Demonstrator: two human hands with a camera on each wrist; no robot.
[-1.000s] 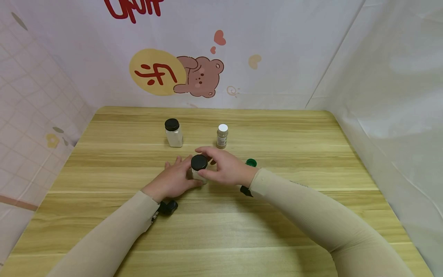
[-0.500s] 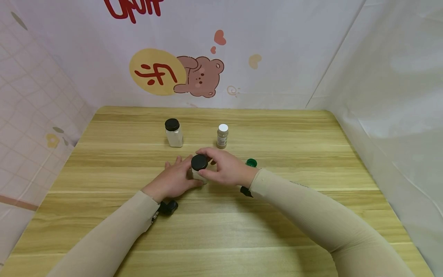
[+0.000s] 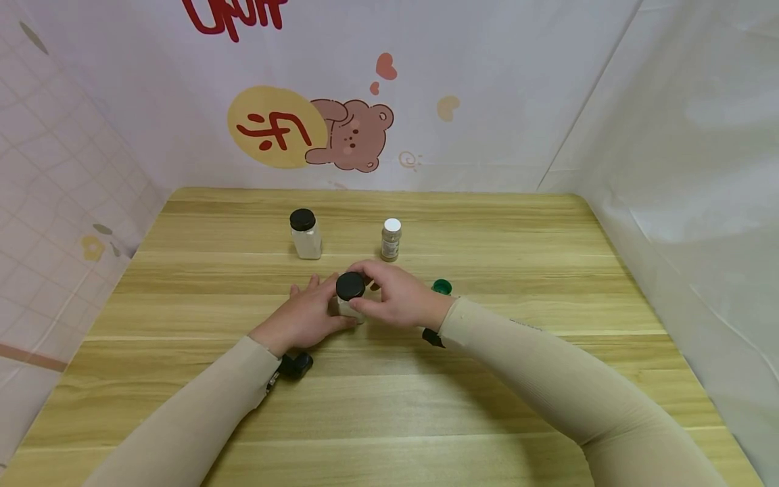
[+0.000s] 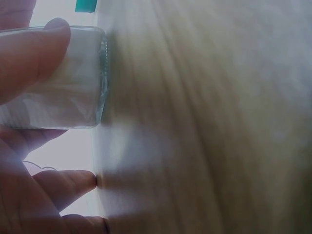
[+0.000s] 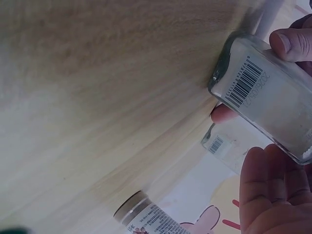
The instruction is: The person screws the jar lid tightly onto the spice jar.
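In the head view a clear glass jar (image 3: pixel 348 310) of pale contents with a black lid (image 3: pixel 350 286) stands on the table between both hands. My left hand (image 3: pixel 309 315) holds its body, thumb on the near side, as the left wrist view also shows on the glass jar (image 4: pixel 73 92). My right hand (image 3: pixel 397 295) grips the lid's rim between thumb and fingers. The right wrist view shows a barcode label low on this jar (image 5: pixel 287 107), its base by the wood. How tightly the lid sits cannot be seen.
A second black-lidded jar (image 3: pixel 306 241) stands behind, to the left. A small white-capped bottle (image 3: pixel 390 245) is at the back middle. Right of the right wrist a green-capped item (image 3: pixel 441 287) is partly hidden by the arm. A printed cloth (image 3: pixel 487 101) hangs behind the wooden table (image 3: pixel 365 419).
The right hand's fingers have shifted very slightly at the lid. The left hand, the jar and the other containers stay in place.
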